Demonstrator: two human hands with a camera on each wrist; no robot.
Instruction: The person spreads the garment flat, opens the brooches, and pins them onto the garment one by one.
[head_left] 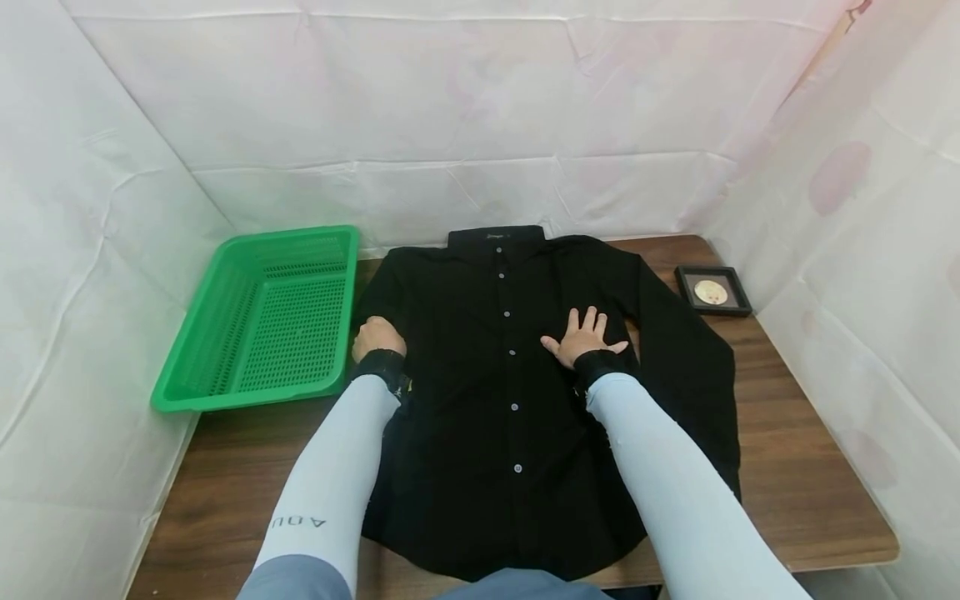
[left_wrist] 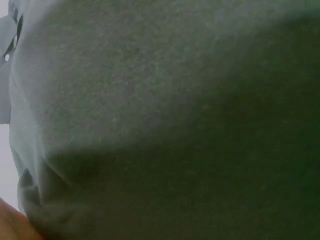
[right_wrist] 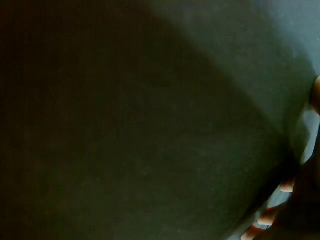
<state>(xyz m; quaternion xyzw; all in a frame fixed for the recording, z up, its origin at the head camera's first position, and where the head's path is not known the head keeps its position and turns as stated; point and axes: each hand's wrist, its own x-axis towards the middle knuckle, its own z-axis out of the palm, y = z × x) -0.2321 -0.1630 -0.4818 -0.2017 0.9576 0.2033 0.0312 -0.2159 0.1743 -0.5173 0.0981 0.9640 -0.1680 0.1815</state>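
A black button-up shirt (head_left: 465, 400) lies front up on the table, its collar at the far edge and a line of pale buttons down the middle. My left hand (head_left: 378, 337) grips the shirt at its left edge, below the shoulder; the fingertips are hidden. In the left wrist view, cloth bunches beside a bit of that hand (left_wrist: 16, 224). With fingers spread, my right hand (head_left: 583, 340) rests flat on the right side of the chest. The right sleeve extends down past that arm. Dark cloth fills most of the right wrist view, with fingertips (right_wrist: 267, 216) at its lower right.
A green plastic basket (head_left: 347, 317) stands left of the shirt. At the back right lies a small black-framed box (head_left: 738, 304) with a round pale disc inside. The brown wooden table (head_left: 810, 467) is bounded by white sheets (head_left: 450, 100) at the back and sides.
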